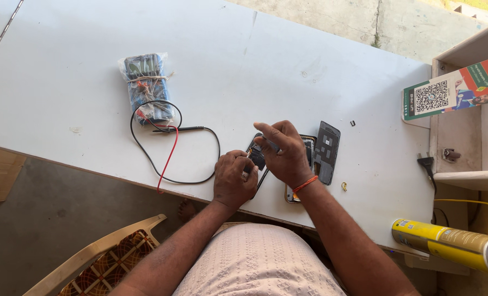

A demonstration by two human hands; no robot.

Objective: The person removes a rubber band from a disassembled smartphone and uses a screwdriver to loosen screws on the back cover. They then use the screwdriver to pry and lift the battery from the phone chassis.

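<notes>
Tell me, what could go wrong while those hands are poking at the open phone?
The opened phone lies near the table's front edge, so a nudge from the left hand or right hand might push it off. The tiny loose bits, the yellow ring and the small dark piece, could easily roll away and get lost. The red and black wires hang over the edge and might get snagged.

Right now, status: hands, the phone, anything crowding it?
Left hand and right hand both on opened phone, grip unclear. Detached back panel beside it. Black probe lead runs close on the left.
</notes>
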